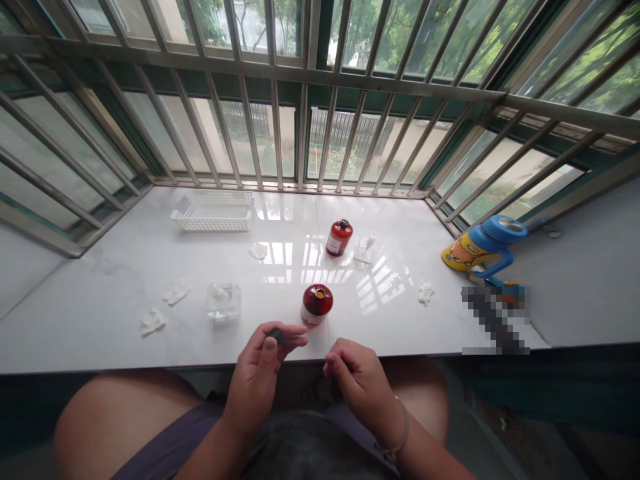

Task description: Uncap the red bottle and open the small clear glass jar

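Observation:
Near the front edge of the white counter, my left hand (pixel 263 363) holds a small dark cap (pixel 275 335) between thumb and fingers. My right hand (pixel 361 377) is beside it, its fingers curled in with the thumb pressed on them; whatever they may hold is hidden. Just beyond both hands stands a dark red bottle (pixel 317 308), upright, with its mouth uncovered. Behind that, a second red bottle (pixel 339 240) with a pale label has a dark cap on. Neither hand touches a bottle.
A white perforated basket (pixel 215 223) lies at the back left. A clear box (pixel 224 303) has white material inside. Crumpled white tissues (pixel 153 323) are scattered about, near a clear packet (pixel 367 249). A blue-and-yellow flask (pixel 483 243) leans beside a blurred-out item at right. Barred windows enclose the counter.

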{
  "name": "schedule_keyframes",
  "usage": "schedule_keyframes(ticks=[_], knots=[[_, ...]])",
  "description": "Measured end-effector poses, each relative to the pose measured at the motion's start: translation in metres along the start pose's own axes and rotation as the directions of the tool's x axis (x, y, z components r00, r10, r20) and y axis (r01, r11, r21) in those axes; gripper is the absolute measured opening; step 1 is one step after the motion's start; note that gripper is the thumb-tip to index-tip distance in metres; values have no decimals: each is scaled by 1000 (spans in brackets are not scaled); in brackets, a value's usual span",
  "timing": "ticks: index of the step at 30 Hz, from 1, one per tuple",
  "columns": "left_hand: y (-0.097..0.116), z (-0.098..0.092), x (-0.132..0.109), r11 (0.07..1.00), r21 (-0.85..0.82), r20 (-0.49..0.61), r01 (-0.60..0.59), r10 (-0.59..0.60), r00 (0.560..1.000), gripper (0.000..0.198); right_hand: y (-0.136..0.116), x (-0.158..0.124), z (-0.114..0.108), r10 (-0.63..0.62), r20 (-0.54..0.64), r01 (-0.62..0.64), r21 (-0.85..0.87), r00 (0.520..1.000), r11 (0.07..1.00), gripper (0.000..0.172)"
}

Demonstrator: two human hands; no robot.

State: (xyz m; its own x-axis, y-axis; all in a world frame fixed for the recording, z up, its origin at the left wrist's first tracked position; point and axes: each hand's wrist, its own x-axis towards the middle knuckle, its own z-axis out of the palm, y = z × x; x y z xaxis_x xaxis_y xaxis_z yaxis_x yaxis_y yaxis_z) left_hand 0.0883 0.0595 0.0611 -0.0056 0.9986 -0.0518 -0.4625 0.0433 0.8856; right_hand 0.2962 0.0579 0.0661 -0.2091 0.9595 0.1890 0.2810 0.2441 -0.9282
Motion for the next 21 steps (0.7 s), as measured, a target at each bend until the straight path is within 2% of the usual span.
schedule_keyframes(ticks=[2, 5, 8, 12, 14, 16, 17, 19, 20, 21], knots=[[-1, -1, 0, 1000, -4, -1, 1, -1, 1000, 40, -3, 1, 2, -10, 6, 10, -50, 1000, 999, 22], [-1, -2, 1, 1000, -4, 8, 9, -9, 1000, 39, -4, 1, 3, -5, -4, 4, -86, 1000, 996, 18], [0, -2, 0, 1000, 5, 18, 14, -14, 1000, 38, -3, -1, 3, -54, 41, 59, -123, 998, 991, 30], [0, -2, -2, 998, 61, 50, -7, 4, 999, 37, -2, -5, 5, 11, 81, -9, -23, 997, 1000, 26], [0, -3, -3, 995, 97, 60, -20, 15, 998, 37, -2, -7, 6, 10, 90, -9, -13, 996, 1000, 32], [1, -3, -4, 991, 129, 74, -36, 26, 997, 37, -4, -8, 8, -48, 54, 52, -69, 997, 996, 35], [1, -2, -4, 988, 151, 87, -43, 30, 996, 37, -5, -9, 8, -98, 14, 99, -108, 995, 989, 31], [4, 0, -2, 971, 232, 124, -61, 33, 992, 38, -7, -9, 10, -236, -73, 218, -193, 969, 957, 10], [5, 1, -1, 954, 292, 151, -68, 25, 988, 38, -8, -9, 11, -310, -101, 278, -245, 945, 929, 6], [6, 3, 0, 933, 354, 181, -70, 5, 984, 38, -8, -9, 12, -380, -108, 334, -301, 919, 893, 21]])
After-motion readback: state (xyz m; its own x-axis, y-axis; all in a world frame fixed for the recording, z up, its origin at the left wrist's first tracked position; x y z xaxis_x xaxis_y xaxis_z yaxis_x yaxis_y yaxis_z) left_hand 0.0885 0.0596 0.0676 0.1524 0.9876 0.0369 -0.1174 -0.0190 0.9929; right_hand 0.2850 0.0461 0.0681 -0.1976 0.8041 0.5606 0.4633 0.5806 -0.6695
